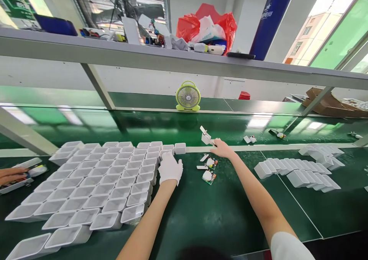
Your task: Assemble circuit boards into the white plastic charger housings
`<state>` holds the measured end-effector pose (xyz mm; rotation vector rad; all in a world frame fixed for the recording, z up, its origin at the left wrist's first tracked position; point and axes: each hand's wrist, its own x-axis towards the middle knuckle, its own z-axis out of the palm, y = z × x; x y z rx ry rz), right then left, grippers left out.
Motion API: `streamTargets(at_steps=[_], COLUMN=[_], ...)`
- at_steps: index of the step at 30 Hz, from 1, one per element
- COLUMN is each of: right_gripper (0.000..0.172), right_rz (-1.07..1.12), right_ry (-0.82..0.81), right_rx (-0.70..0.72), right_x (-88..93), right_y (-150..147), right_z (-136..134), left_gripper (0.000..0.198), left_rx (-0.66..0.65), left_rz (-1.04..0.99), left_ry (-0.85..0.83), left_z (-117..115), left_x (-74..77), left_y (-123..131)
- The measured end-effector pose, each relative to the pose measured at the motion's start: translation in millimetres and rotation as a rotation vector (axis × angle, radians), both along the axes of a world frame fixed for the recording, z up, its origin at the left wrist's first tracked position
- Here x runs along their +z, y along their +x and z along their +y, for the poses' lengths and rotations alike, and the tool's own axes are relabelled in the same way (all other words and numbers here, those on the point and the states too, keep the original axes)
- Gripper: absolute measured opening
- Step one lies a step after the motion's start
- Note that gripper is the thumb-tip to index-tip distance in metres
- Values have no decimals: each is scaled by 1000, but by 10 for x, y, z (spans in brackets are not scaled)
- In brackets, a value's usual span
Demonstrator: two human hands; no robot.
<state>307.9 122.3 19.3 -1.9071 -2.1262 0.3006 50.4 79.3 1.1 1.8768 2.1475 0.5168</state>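
My left hand [170,168], in a white glove, rests at the right edge of a large block of white plastic housings [94,183], touching one near its top corner; its fingers curl down. My right hand [222,148] is bare and reaches out to the belt's edge, fingertips pinched on a small white housing with a plug piece [206,136]. Just below that hand lie two small circuit boards [209,170] with white parts and some loose white pieces on the green bench [201,214].
More white housings [299,172] lie in rows at the right. A green conveyor belt [143,126] runs behind, carrying small parts [249,139]. A lime desk fan [188,96] stands beyond it. Another person's hands [11,174] show at far left.
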Motion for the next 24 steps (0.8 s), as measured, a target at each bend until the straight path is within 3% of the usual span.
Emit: streamTargets(at_steps=[2,5,11,13,15,19,21,24], right_gripper=[31,30,37,37,34,31,31,38], right_rz=[-102,-220,-353,-380,-392,-370,-355,-349], right_ry=[-174,-274,-156,-116,-116,-145,-150,-187], right_rx=[69,100,16,8,34,63,7,-106], right_x=[-4,-47,-74,-48,-4,133,190,202], right_y=[59,38,-90,-60,-4,64,14,-186], right_z=[-188,-413,-550,-590,-659,-779,-751,-583], left_gripper=[36,31,20,30,52,88,88,73], left_rx=[3,-45,-313,-379,-417,-519,-552,-561], left_rz=[33,66,28,-20,-86,-327,-428,-499], left_ry=[1,-1,-25,-34,-55,-128,-150,-168], left_z=[22,-26,-497,-649,-731,-694,-639,-589], left_x=[15,44,17,-26,-85,-241,-318,-388], left_y=[6,23,67,63,39,-48,-85,-118])
